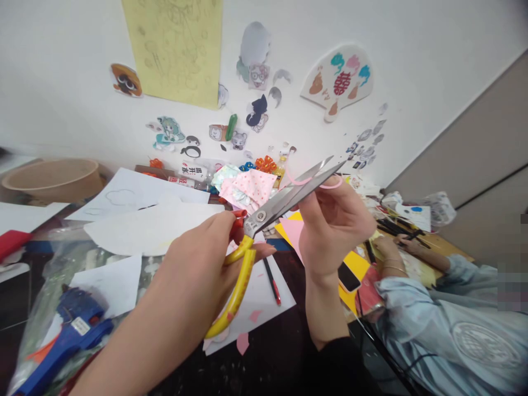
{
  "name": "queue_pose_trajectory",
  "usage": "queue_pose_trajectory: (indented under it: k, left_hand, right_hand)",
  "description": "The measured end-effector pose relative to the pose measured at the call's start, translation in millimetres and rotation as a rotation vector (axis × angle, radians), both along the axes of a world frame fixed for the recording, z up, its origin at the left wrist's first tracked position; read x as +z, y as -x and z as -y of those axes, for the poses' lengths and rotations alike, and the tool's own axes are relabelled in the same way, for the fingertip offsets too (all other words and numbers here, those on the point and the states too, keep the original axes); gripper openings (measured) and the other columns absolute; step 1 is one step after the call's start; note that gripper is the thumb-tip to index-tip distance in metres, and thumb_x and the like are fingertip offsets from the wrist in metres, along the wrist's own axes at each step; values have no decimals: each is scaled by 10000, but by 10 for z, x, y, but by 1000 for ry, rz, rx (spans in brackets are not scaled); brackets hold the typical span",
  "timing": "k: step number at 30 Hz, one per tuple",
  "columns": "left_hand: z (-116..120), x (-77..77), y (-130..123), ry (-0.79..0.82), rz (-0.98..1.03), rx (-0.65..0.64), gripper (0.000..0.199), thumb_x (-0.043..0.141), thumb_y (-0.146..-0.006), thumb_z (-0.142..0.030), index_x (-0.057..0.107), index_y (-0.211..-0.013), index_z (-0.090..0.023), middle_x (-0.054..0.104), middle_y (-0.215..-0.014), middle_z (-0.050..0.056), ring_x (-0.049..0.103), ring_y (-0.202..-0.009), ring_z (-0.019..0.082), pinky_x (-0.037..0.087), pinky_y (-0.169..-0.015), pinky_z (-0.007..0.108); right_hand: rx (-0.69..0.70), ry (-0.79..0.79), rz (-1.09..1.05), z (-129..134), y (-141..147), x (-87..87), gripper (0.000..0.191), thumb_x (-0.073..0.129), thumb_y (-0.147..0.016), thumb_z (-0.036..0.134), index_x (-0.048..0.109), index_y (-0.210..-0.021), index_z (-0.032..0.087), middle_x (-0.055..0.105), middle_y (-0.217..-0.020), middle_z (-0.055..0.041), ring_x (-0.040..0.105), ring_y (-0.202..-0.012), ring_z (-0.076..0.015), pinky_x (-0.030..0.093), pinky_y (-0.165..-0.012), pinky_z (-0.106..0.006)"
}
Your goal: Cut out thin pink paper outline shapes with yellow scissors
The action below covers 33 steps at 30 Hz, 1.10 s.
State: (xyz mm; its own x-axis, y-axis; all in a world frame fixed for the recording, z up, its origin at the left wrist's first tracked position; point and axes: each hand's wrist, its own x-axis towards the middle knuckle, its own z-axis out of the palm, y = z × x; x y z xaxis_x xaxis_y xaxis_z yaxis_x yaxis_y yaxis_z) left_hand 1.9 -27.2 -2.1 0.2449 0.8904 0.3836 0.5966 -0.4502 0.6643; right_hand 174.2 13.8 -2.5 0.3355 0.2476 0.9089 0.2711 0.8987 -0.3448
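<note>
Scissors [272,212] with red and yellow handles are held in my left hand [202,256]. Their blades point up to the right and stand slightly apart. My right hand [336,228] pinches a thin, curved pink strip [331,185] close to the blade tips. The strip crosses the blades; whether it lies between them or behind, I cannot tell. Below the hands is a white paper sheet [264,308] with pink paper scraps [243,343] and a dark pen with a red end [272,281].
A blue glue gun [78,324] lies on the left over plastic wrap. Behind are a wooden bowl [53,179], bottles and spotted pink cloth [253,190]. A phone [348,276] rests on yellow paper at right, next to another person [445,319]. Stickers cover the wall.
</note>
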Motion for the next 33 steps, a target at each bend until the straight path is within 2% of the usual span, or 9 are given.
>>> queue_pose_trajectory:
  k: [6, 12, 16, 18, 21, 27, 30, 33]
  left_hand:
    - [0, 6, 14, 11, -22, 19, 451, 566, -855, -652, 444, -716, -240, 550, -608, -7, 463, -529, 171, 323, -511, 283]
    - [-11, 32, -21, 33, -12, 31, 477, 569, -830, -668, 413, -674, -244, 521, -554, -15, 419, -483, 154, 307, -463, 271]
    - [-25, 43, -15, 128, 43, 1, 474, 565, -795, -682, 413, -674, -249, 506, -523, -24, 421, -441, 149, 312, -417, 266]
    - [-51, 23, 18, 130, 81, -6, 487, 562, -788, -708, 422, -687, -252, 469, -504, -39, 387, -430, 139, 300, -407, 262]
    - [-120, -8, 99, 14, 118, 33, 475, 552, -810, -705, 460, -707, -251, 423, -495, -52, 348, -446, 130, 274, -427, 266]
    - [-281, 52, 173, -106, 299, 155, 366, 604, -868, -573, 578, -754, -226, 563, -643, -14, 445, -549, 132, 351, -520, 294]
    - [-368, 67, 126, -88, 482, 57, 290, 692, -852, -425, 525, -736, -219, 693, -819, 21, 563, -655, 139, 437, -599, 287]
    - [-447, 46, 102, -56, 577, -81, 313, 724, -852, -358, 481, -715, -216, 725, -910, 26, 641, -784, 154, 485, -700, 294]
  right_hand:
    - [-39, 35, 43, 23, -9, 32, 110, 697, -855, 139, 706, -881, 246, 667, -794, 10, 650, -740, -134, 575, -657, -313]
    - [32, 33, 38, 53, -8, 55, 150, 692, -849, 99, 698, -872, 247, 641, -770, 26, 637, -708, -114, 579, -649, -286]
    - [61, 120, 57, 63, -50, 49, 97, 687, -874, 158, 677, -901, 251, 659, -815, 18, 672, -718, -127, 604, -662, -306]
    - [125, 185, 75, 51, -102, 56, 76, 689, -875, 177, 675, -902, 247, 647, -791, 27, 654, -665, -111, 585, -622, -284]
    - [278, 275, 94, 16, -205, 77, 73, 716, -848, 168, 687, -873, 229, 640, -759, 40, 610, -605, -82, 536, -562, -242]
    - [544, 523, 201, -52, -342, 87, 93, 766, -830, 232, 688, -868, 201, 661, -773, 29, 615, -632, -88, 545, -587, -246]
    - [709, 641, 323, -61, -325, 80, 96, 753, -855, 241, 681, -868, 179, 652, -786, 15, 620, -642, -91, 548, -608, -255]
    - [772, 720, 444, -66, -289, 77, 100, 731, -880, 253, 677, -877, 169, 610, -747, 17, 591, -632, -93, 510, -573, -251]
